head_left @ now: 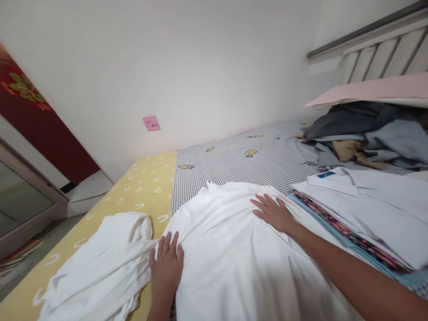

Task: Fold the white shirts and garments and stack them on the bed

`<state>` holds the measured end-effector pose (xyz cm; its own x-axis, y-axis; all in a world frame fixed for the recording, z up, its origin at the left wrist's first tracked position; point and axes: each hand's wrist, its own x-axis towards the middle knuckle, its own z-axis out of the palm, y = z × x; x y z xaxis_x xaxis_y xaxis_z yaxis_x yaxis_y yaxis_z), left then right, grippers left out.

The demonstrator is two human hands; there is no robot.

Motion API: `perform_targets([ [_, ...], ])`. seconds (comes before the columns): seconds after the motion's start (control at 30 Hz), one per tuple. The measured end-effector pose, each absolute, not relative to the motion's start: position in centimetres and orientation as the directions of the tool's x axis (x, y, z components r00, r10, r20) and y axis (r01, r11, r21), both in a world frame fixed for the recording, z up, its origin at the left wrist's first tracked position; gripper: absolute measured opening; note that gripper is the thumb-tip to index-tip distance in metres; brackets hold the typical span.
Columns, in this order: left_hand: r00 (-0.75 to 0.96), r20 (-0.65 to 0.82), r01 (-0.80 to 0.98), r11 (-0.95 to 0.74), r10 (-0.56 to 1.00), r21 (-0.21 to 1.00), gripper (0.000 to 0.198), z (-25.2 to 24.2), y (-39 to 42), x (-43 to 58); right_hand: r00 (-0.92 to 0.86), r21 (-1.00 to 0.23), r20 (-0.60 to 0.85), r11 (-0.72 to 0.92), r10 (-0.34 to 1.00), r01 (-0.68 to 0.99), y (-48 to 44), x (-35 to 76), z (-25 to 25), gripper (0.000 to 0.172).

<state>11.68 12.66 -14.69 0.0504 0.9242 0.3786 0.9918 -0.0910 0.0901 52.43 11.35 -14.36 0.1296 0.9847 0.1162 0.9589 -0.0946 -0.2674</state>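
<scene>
A white long-sleeved garment (227,240) lies spread over the bed in front of me, creased in places, its near end running out of the picture. One sleeve (100,263) stretches out to the left over the yellow cloth. My left hand (167,258) rests flat where that sleeve meets the body, fingers stretched out. Farther up on the right, my right hand (272,211) lies palm down on the garment near its far edge, fingers spread. Neither hand grips the fabric.
Folded clothes (374,209), a white collared shirt on top, lie stacked at the right. Behind them sits a heap of dark and grey clothes (368,129) under a pink sheet (374,89). The checked bedsheet (227,160) meets a wall bearing a pink note (151,123).
</scene>
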Motion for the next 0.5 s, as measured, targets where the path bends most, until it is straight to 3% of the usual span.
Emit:
perform_targets([
  [0.03,0.047,0.376,0.99,-0.094,0.926,0.109,0.051,-14.6,12.7,11.7,0.172,-0.312,0.092,-0.136,0.981,0.94,11.4,52.9,-14.0,0.05],
  [0.13,0.037,0.322,0.969,-0.113,0.946,0.219,0.05,-13.8,13.0,11.7,0.23,-0.608,0.045,-0.156,0.972,0.779,10.9,53.3,-12.5,0.047],
  [0.27,-0.099,0.334,0.818,-0.115,0.937,0.564,0.051,-11.8,11.4,11.1,0.394,-0.912,0.13,-0.047,0.91,0.408,5.8,53.4,-10.4,0.051],
  [0.4,-0.364,0.38,0.541,-0.139,0.85,0.829,0.059,-12.3,3.9,10.2,0.574,-0.99,0.128,0.071,0.809,0.12,-5.1,54.3,-10.6,0.046],
  [0.5,-0.466,0.109,0.318,0.051,0.878,0.947,0.054,-16.0,-4.0,9.3,0.622,-1.0,-0.008,-0.016,0.783,0.008,-14.1,54.0,-13.1,0.046],
])
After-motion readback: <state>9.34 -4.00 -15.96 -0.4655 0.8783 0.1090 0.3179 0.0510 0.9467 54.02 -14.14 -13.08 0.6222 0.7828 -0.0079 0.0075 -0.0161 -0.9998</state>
